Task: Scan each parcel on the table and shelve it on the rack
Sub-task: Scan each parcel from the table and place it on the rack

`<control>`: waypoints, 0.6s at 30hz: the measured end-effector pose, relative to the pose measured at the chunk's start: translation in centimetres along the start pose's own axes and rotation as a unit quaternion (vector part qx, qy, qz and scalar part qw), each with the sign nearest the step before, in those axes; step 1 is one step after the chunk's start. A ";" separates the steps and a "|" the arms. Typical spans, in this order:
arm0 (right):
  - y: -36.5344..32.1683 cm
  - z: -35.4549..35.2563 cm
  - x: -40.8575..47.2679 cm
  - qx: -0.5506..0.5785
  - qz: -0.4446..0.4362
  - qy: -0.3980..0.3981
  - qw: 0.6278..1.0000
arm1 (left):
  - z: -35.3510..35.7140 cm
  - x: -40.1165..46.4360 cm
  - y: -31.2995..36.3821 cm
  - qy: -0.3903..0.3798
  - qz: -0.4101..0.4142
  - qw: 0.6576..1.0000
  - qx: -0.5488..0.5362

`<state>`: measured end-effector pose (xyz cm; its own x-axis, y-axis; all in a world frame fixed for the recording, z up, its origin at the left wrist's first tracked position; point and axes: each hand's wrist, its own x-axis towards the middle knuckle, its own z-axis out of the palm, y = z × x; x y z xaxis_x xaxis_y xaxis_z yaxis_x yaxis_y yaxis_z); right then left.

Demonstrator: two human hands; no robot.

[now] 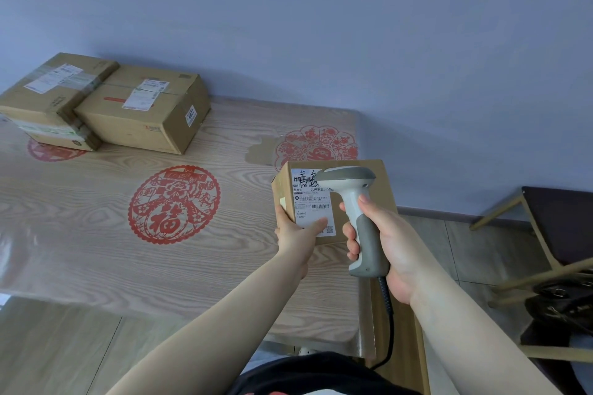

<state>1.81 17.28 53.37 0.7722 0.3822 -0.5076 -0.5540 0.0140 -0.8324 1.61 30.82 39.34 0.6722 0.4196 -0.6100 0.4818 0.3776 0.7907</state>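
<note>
A small cardboard parcel (382, 189) with a white shipping label is held up over the table's right end. My left hand (296, 232) grips its lower left corner, thumb on the label. My right hand (388, 244) is closed around the grip of a grey-and-white barcode scanner (353, 192), whose head sits right over the label's upper part. Two larger parcels rest at the table's far left: one brown box (144, 112) with a label on top, and a second box (51, 86) stacked on a thinner one behind it. No rack is in view.
The wooden table (96, 250) carries red paper-cut decorations under a transparent cover. A black coiled cable hangs from the scanner. To the right stand a dark chair (558, 228) and a black bag (568, 301). A blue wall lies behind.
</note>
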 end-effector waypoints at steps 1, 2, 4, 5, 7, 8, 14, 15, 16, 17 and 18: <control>0.0 0.0 0.0 0.002 0.001 0.001 1.000 | 0.0 0.1 0.0 0.001 0.001 1.000 -0.002; -0.1 0.0 0.1 0.005 0.002 0.001 1.000 | 0.0 0.1 0.1 0.001 0.002 1.000 -0.004; -0.2 0.0 0.1 0.007 0.003 0.000 1.000 | 0.0 0.2 0.2 0.003 0.001 1.000 -0.008; -0.2 0.0 0.1 0.007 0.004 0.001 1.000 | 0.1 0.1 0.3 0.003 0.001 1.000 -0.011; -0.3 0.0 0.1 0.008 0.004 0.001 1.000 | 0.0 0.1 0.5 0.004 0.001 1.000 -0.022; -0.3 -0.1 0.1 0.006 0.003 0.001 1.000 | 0.0 0.0 0.7 0.005 0.000 1.000 -0.027; -0.2 0.2 0.4 0.001 0.006 -0.003 1.000 | -1.7 -0.6 1.6 0.034 0.004 0.997 -0.071; -0.2 0.4 0.5 0.000 0.008 -0.008 1.000 | -2.2 -0.7 1.7 0.042 0.004 0.996 -0.075; -0.1 0.7 0.6 -0.002 0.010 -0.013 1.000 | -2.8 -0.7 1.7 0.051 0.006 0.995 -0.080; 0.0 1.0 0.7 -0.002 0.013 -0.018 1.000 | -3.5 -0.7 1.7 0.060 0.007 0.995 -0.086; 0.0 1.3 0.9 -0.001 0.017 -0.022 1.000 | -4.1 -0.7 1.7 0.069 0.007 0.993 -0.091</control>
<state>2.06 18.82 53.19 0.7381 0.4227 -0.5258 -0.5794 -0.0022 -0.8151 -0.40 34.54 40.89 0.5885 0.5306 -0.6100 0.3545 0.5088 0.7846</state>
